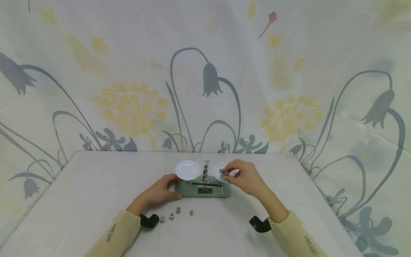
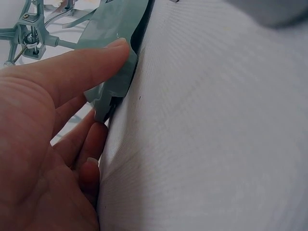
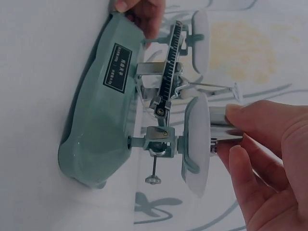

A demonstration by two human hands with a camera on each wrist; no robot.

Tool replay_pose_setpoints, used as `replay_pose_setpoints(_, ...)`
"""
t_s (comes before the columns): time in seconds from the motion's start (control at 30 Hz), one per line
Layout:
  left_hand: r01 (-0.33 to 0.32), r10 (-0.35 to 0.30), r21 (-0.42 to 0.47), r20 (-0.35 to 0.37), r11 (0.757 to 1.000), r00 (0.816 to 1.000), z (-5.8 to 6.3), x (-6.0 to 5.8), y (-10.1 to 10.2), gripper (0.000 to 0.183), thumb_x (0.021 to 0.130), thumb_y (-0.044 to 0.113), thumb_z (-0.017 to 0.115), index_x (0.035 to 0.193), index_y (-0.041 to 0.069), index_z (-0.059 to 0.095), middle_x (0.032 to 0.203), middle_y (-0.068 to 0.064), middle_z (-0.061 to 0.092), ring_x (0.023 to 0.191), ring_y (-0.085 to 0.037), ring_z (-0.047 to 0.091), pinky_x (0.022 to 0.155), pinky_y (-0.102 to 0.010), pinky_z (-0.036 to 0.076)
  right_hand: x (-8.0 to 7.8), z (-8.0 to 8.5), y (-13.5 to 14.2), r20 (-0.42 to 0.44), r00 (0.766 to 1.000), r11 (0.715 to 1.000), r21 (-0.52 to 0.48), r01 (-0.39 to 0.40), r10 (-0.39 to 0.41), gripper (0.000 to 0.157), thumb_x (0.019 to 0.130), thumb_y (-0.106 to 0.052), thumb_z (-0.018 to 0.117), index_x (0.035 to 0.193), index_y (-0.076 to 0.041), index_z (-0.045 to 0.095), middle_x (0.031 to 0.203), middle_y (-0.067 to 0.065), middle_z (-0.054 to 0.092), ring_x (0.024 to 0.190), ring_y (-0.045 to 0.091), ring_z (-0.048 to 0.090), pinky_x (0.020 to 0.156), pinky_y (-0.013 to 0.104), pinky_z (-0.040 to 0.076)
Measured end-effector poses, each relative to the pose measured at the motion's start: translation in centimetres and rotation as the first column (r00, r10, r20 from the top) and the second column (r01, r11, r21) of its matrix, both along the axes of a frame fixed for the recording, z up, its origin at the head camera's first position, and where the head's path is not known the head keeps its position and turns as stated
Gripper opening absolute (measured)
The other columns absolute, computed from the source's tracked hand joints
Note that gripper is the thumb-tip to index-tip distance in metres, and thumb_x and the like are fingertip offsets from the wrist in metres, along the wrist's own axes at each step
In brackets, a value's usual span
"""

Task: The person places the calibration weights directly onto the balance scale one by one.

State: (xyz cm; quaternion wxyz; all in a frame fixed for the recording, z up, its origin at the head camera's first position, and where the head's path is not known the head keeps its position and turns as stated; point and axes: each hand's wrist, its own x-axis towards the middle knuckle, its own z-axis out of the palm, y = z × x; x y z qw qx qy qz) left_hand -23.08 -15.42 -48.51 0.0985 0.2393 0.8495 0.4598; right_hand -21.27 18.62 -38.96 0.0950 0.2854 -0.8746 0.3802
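Observation:
A green balance scale (image 1: 218,192) with a dark label stands on the table. At the base's left end, my left hand (image 1: 158,192) grips it, the thumb (image 2: 108,60) lying on the green casing and the fingers around the end. My right hand (image 1: 246,177) is over the right white pan (image 3: 198,144) and pinches a shiny metal weight (image 3: 230,133) between thumb and fingers. Another metal weight (image 3: 217,114) shows at that pan, partly covered by the thumb. The left white pan (image 1: 187,170) holds nothing visible. Where the pinched weight meets the pan is partly hidden by my fingers.
Several small metal weights lie in front of the scale, among them one weight (image 1: 178,210) near the base and another weight (image 1: 191,212) to its right. A white cloth covers the table (image 1: 106,175). Behind it hangs a flower-patterned curtain (image 1: 141,43).

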Motion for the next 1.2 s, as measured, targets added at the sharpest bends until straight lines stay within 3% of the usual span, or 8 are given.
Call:
replay_pose_setpoints(0.5,0.003,-0.003,-0.012,-0.003,1.000,1.000,0.1,0.1,0.1,0.064,0.080,0.022,0.083,0.136,0.008,0.056,0.136,-0.009,0.056,0.131,-0.034,0.044,0.113,-0.058,0.027,-0.3,-0.3,-0.6,-0.067,0.997,0.991,0.122,0.047,-0.039,0.020,0.078,-0.008,0.084,0.096,-0.013,0.077,0.096,-0.003,0.069,0.086,0.019,0.059,0.067,0.030,0.049)
replay_pose_setpoints(0.87,0.003,-0.003,0.011,0.001,1.000,1.000,0.0,0.0,0.0,0.062,0.079,0.020,0.083,0.134,0.008,0.057,0.134,-0.008,0.057,0.132,-0.035,0.044,0.113,-0.057,0.027,-0.2,-0.6,-0.3,-0.067,0.997,0.998,0.052,0.038,-0.035,0.023,0.079,-0.006,0.084,0.100,-0.009,0.077,0.096,-0.002,0.066,0.084,0.019,0.058,0.068,0.038,0.053)
replay_pose_setpoints(1.2,0.012,-0.012,0.023,0.000,1.000,1.000,0.1,0.1,0.1,0.061,0.080,0.019,0.083,0.134,0.008,0.057,0.135,-0.009,0.057,0.134,-0.036,0.043,0.114,-0.056,0.027,-0.2,-0.7,0.7,-0.012,0.997,0.997,-0.015,0.072,-0.072,0.024,0.081,-0.007,0.082,0.104,-0.011,0.076,0.099,-0.001,0.069,0.088,0.019,0.061,0.071,0.035,0.054)
